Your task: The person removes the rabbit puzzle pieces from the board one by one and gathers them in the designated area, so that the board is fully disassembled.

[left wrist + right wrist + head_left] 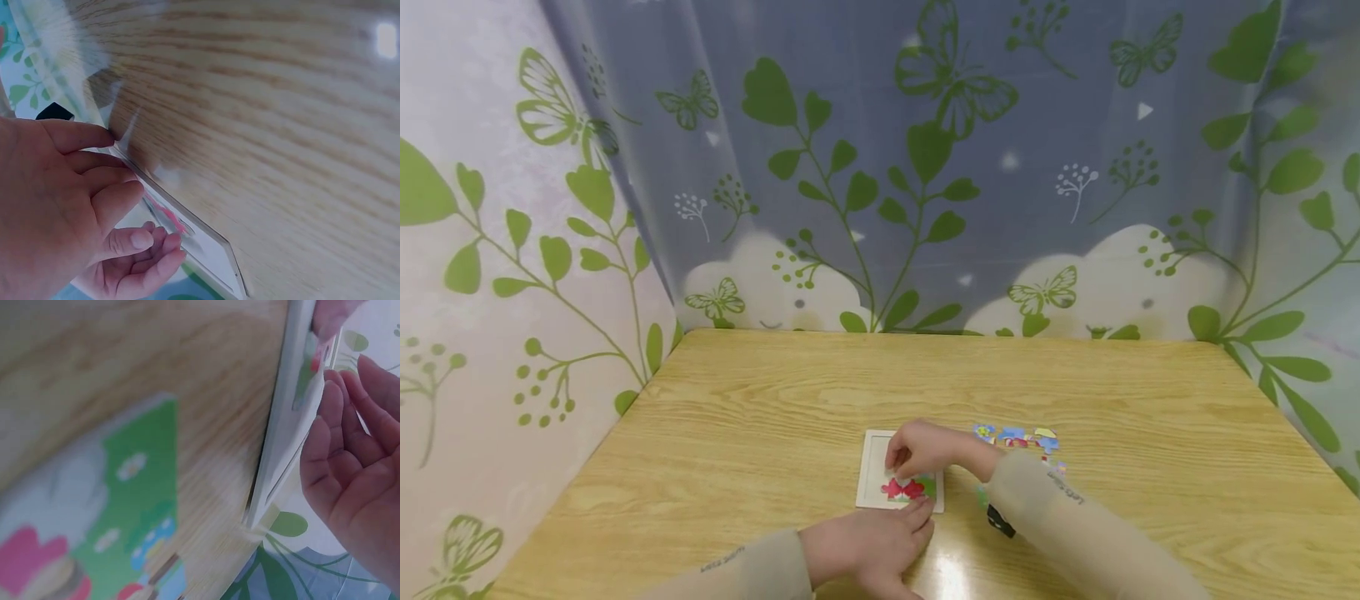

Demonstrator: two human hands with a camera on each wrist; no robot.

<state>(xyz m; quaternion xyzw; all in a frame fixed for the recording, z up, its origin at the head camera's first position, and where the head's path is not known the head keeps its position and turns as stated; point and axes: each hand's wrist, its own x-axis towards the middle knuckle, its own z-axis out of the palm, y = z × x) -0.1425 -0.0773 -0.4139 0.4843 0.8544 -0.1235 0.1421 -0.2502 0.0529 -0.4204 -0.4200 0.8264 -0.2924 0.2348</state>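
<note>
A square white puzzle tray (874, 467) lies on the wooden table, with red and green jigsaw pieces (913, 489) joined along its lower right part. My left hand (880, 546) rests its outstretched fingertips on the tray's near edge, beside the joined pieces. Over the tray, my right hand (925, 446) has its fingers curled down and pinches a small pale puzzle piece (901, 475), mostly hidden by the fingertips. The left wrist view shows the right hand (140, 262) with its bent fingers close above the tray (215, 259).
Loose jigsaw pieces (1015, 435) lie right of the tray, partly behind the right forearm. A black object (1000, 522) shows beside the right sleeve. A patterned curtain (865, 167) stands behind the wooden table (760, 400).
</note>
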